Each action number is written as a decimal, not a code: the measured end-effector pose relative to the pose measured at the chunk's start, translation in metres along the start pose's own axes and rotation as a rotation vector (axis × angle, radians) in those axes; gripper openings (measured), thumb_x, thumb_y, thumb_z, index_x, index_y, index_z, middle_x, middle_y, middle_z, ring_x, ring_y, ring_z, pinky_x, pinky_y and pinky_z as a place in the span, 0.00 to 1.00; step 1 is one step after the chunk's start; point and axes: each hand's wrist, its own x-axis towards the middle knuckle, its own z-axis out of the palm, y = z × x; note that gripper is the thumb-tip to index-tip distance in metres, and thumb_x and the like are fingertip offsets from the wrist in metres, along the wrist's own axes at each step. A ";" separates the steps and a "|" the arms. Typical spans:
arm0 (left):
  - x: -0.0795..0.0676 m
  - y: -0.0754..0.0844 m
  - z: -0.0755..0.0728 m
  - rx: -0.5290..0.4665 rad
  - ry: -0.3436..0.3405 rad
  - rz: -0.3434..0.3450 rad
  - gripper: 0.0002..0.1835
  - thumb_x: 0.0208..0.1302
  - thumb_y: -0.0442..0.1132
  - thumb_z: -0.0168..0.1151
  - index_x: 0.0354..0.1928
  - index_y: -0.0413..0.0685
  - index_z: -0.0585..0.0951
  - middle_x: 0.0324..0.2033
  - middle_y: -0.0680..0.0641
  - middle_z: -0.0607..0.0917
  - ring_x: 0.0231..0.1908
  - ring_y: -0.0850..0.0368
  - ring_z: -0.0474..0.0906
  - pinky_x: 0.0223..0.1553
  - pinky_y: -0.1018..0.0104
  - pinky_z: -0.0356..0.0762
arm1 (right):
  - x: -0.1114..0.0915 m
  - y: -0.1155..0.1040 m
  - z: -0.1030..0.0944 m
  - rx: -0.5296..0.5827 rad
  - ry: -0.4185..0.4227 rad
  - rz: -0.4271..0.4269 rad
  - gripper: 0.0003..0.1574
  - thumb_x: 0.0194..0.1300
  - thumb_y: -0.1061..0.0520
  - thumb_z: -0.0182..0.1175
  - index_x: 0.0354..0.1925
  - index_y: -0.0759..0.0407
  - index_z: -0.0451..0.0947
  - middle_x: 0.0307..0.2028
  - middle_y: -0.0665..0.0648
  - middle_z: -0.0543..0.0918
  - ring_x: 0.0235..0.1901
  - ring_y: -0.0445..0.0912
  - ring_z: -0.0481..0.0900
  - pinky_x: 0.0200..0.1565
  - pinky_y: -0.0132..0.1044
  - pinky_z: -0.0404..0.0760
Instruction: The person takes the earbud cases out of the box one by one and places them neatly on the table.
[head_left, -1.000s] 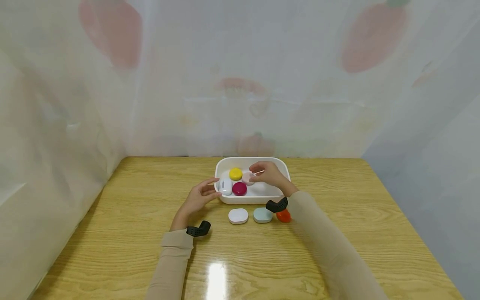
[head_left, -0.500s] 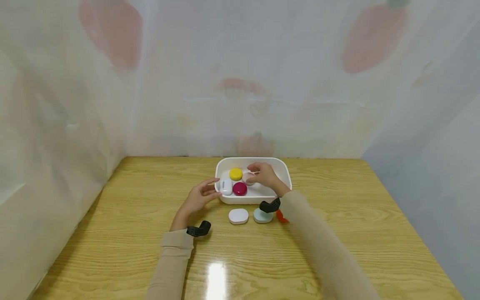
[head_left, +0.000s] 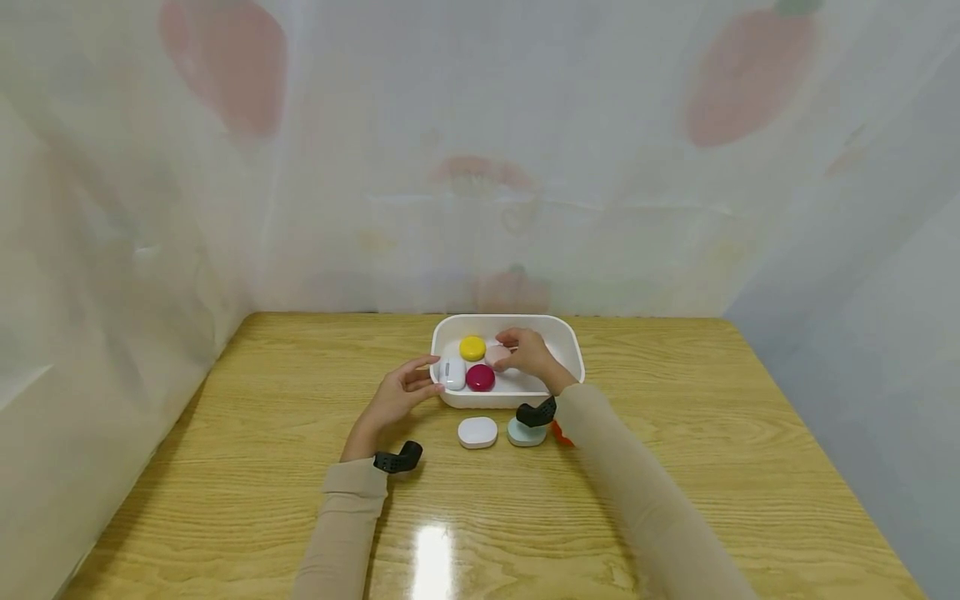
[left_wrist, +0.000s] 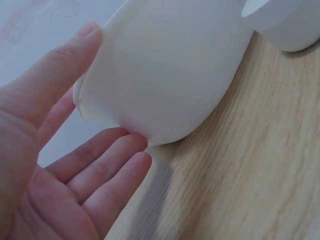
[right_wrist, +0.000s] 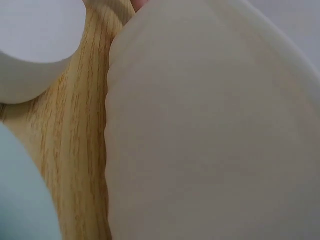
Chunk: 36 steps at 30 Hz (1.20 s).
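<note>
A white tray (head_left: 566,342) with rounded corners stands near the back of the table. Against its left end rests my left hand (head_left: 401,396), thumb and fingers spread and fairly straight; in the left wrist view the thumb tip is at the rim and fingertips touch the wall. Inside the tray, my right hand (head_left: 534,354) pinches a pale pink round case (head_left: 496,357) between thumb and fingers. A yellow round case (head_left: 472,347), a crimson round case (head_left: 480,377) and a white case (head_left: 453,373) lie beside it. The right wrist view hides the right fingers behind the tray wall.
In front of the tray lie a white oval case (head_left: 477,432), a pale mint oval case (head_left: 527,433) and an orange-red object (head_left: 561,433), partly covered by the right sleeve. Printed sheeting (head_left: 480,233) hangs along the table's back edge and both sides.
My right hand has moved slightly left and down onto the pale pink round case and closed its fingers on it. The left hand has stayed at the tray's end.
</note>
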 end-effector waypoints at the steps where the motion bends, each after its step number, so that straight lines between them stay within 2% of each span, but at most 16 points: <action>1: 0.000 0.000 0.000 0.003 0.000 -0.001 0.30 0.63 0.41 0.65 0.67 0.51 0.70 0.64 0.34 0.73 0.62 0.39 0.74 0.61 0.55 0.78 | 0.000 0.000 0.000 -0.009 0.001 -0.002 0.33 0.55 0.59 0.71 0.59 0.63 0.74 0.58 0.63 0.80 0.58 0.55 0.77 0.64 0.44 0.77; 6: 0.001 -0.001 0.000 0.018 0.004 0.000 0.30 0.63 0.42 0.65 0.67 0.52 0.69 0.65 0.35 0.73 0.62 0.39 0.74 0.61 0.55 0.78 | 0.003 0.002 0.002 -0.051 -0.003 -0.015 0.32 0.55 0.60 0.71 0.58 0.63 0.76 0.58 0.62 0.80 0.57 0.55 0.77 0.65 0.43 0.76; 18: 0.003 0.000 0.000 0.008 -0.004 0.000 0.32 0.62 0.43 0.66 0.67 0.51 0.69 0.64 0.35 0.73 0.62 0.39 0.74 0.60 0.56 0.79 | 0.002 0.001 0.001 -0.069 -0.007 -0.037 0.29 0.56 0.62 0.70 0.57 0.63 0.77 0.57 0.63 0.81 0.56 0.55 0.77 0.64 0.43 0.77; 26: 0.002 0.001 -0.001 0.010 -0.005 0.008 0.31 0.63 0.41 0.65 0.67 0.49 0.69 0.65 0.34 0.73 0.62 0.39 0.74 0.60 0.55 0.79 | -0.002 -0.001 -0.004 -0.067 0.048 -0.093 0.29 0.55 0.62 0.70 0.56 0.65 0.77 0.55 0.63 0.82 0.52 0.55 0.79 0.62 0.44 0.79; 31: -0.001 0.003 -0.001 0.009 0.000 0.009 0.31 0.62 0.41 0.66 0.67 0.49 0.69 0.67 0.37 0.71 0.62 0.39 0.74 0.60 0.56 0.79 | -0.008 -0.005 -0.007 -0.050 0.075 -0.093 0.30 0.55 0.59 0.71 0.56 0.64 0.77 0.55 0.63 0.82 0.52 0.55 0.79 0.61 0.44 0.80; 36: -0.001 0.001 -0.001 0.001 0.005 -0.014 0.31 0.61 0.43 0.67 0.66 0.53 0.70 0.66 0.38 0.72 0.63 0.41 0.74 0.60 0.57 0.79 | -0.014 -0.010 -0.010 -0.024 0.094 -0.118 0.32 0.54 0.57 0.72 0.56 0.65 0.77 0.55 0.64 0.82 0.52 0.55 0.80 0.60 0.45 0.80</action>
